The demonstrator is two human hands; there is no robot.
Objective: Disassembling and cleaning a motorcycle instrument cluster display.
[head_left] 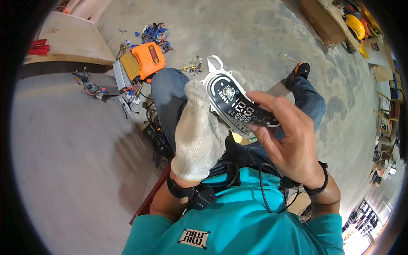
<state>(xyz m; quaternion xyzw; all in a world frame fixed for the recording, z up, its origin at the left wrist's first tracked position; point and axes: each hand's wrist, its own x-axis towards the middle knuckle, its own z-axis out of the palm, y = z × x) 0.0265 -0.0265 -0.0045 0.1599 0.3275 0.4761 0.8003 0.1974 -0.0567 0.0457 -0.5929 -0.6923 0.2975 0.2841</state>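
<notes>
My left hand (199,134), in a cream knitted glove, is closed round a white plastic display housing (216,63) with a ring-like tab at its top. Over the housing lies a black, curved instrument display panel (219,98) with white digit-shaped segments and a small shiny patch near its upper end. Bare, my right hand (291,138) pinches the lower right end of this panel between thumb and fingers. That end stands out past the housing, whose ribbed grey-white side shows beneath. Whether the panel is still joined to the housing at the top, I cannot tell.
An orange plastic casing (148,59) with a red lens stands beyond my left knee. Bundles of wires (91,88) and a pile of blue and dark connectors (155,36) lie beyond it. Small parts (194,66) are scattered on the concrete floor. A pale table (70,38) is at far left.
</notes>
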